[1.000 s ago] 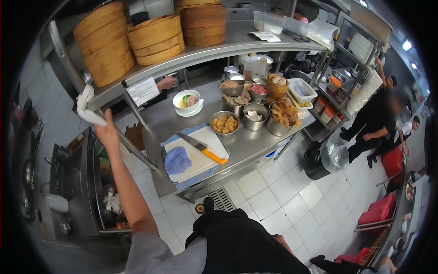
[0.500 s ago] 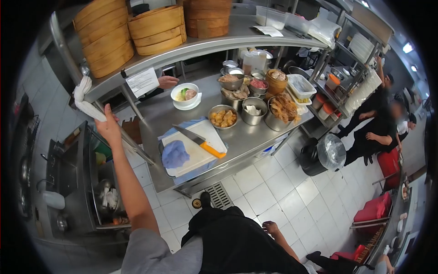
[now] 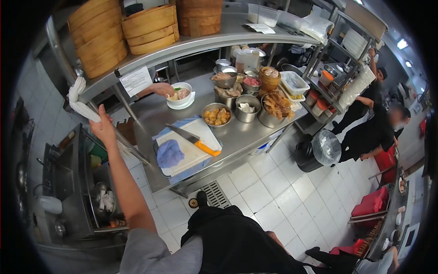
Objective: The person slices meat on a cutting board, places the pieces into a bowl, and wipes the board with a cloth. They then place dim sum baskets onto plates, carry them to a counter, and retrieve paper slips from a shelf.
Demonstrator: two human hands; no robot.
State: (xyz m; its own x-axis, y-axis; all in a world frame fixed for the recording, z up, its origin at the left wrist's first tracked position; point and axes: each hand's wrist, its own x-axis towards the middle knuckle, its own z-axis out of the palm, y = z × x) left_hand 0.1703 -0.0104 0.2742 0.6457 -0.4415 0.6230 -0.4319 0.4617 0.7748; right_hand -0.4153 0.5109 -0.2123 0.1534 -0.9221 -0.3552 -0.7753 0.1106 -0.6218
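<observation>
Across the desk [image 3: 246,137] a co-worker's hand [image 3: 160,89] has come forward to the bowl [image 3: 179,94], which it was short of before; the person's left hand [image 3: 103,128] has hardly shifted, raised by the shelf post [image 3: 119,102]; its grip is pinching the lower end of a white cloth [image 3: 78,102] that hangs bunched from the corner of the shelf [image 3: 191,43]; the cloth looks soft, light and limp, likely to sag and slide free, so the bunched lower end is probably the best place to hold; the right hand is out of view; on the desk lie a board [image 3: 189,146], a knife [image 3: 191,139] with an orange handle and a blue rag [image 3: 169,153]; steamers [image 3: 98,39] stand on the shelf above.
</observation>
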